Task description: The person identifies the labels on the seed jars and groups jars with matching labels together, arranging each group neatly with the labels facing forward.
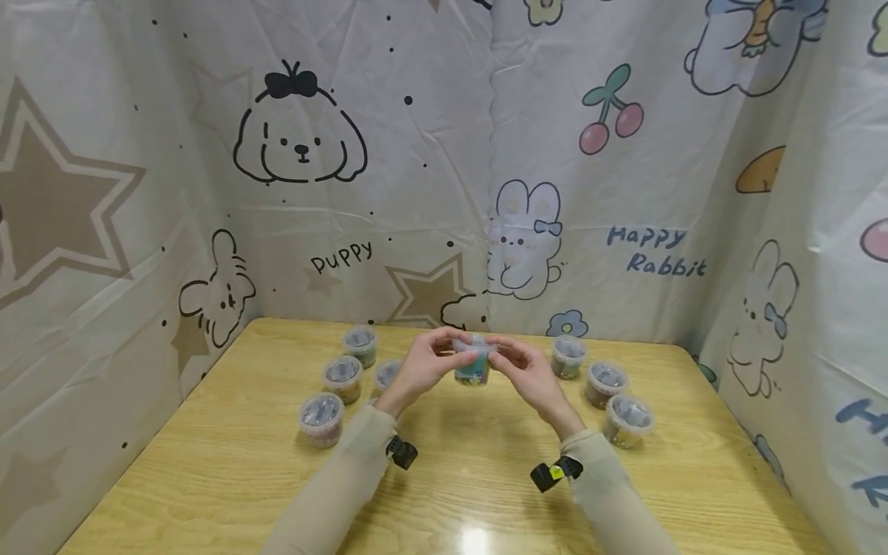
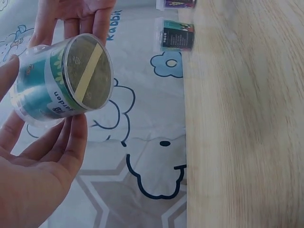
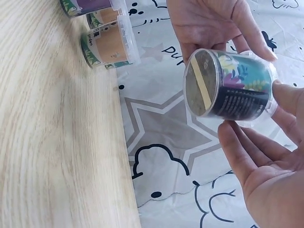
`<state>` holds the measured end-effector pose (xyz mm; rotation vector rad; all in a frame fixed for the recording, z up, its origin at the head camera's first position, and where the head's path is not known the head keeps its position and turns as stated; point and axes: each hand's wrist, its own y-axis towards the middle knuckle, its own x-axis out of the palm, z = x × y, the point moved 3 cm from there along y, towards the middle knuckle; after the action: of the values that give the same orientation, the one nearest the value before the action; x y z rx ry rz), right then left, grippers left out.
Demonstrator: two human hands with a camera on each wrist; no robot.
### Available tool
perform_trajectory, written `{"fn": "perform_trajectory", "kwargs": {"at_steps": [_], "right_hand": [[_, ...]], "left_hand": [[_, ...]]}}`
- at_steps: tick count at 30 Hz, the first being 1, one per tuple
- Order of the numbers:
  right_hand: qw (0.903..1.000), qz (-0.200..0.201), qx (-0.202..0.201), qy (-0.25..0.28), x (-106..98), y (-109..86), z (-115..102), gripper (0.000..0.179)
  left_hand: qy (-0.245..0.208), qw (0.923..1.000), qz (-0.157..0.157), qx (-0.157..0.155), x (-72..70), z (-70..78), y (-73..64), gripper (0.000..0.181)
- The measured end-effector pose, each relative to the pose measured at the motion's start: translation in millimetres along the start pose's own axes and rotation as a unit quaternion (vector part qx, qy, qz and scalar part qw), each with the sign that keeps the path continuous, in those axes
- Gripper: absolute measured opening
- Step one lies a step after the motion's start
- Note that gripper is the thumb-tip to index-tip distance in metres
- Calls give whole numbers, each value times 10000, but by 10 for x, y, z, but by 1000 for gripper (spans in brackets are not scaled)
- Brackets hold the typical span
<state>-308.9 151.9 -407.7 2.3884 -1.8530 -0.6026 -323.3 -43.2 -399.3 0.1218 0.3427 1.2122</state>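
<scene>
A clear plastic tub [image 1: 472,371] with a teal printed label is held up over the far part of the table, between both hands. My left hand [image 1: 425,365] grips it from the left and my right hand [image 1: 525,375] from the right, thumbs on the near side close to the lid. The left wrist view shows the underside of the tub [image 2: 88,71], with grey-brown contents and a pale yellow strip across it. In the right wrist view, a dark text panel shows on the tub's label [image 3: 240,102].
Several lidded tubs stand left of the hands, among them a front one [image 1: 321,420] and a back one [image 1: 360,347]. Three more, including a near one [image 1: 628,422], stand at the right. A printed cloth [image 1: 430,193] hangs behind the wooden table [image 1: 479,470].
</scene>
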Motion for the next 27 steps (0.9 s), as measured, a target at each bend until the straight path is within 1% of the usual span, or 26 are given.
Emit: {"fn": "perform_trajectory", "kwargs": {"at_steps": [2,5,8,11,16,19,24,27], "right_hand": [[9998,112,29,-173,7,6,-16,40],[9987,314,42,-387,16,14,-39,42],[9984,430,-5,-378,14,17,-33,41],[9986,467,42,-233,-3,17,-16,37],[9990,401,167,101,-32,10,-3,34],[9992,297,216,183,-41,5,0,35],[9991,155,213,327,-54,7,13,35],[9990,127,186,392,-57,15,26,36]], "left_hand": [[3,10000,-9,63,3,1,8,25],[43,9998,-108,183,10,2,17,25],[114,9993,-234,263,12,7,13,27],[148,9988,-341,312,2,18,-2,30],[91,9987,-447,226,-22,22,-18,32],[43,9986,-514,126,-37,9,-12,31],[-181,9976,-661,34,-63,9,-22,28],[-250,9977,-637,-7,-68,9,-23,26]]}}
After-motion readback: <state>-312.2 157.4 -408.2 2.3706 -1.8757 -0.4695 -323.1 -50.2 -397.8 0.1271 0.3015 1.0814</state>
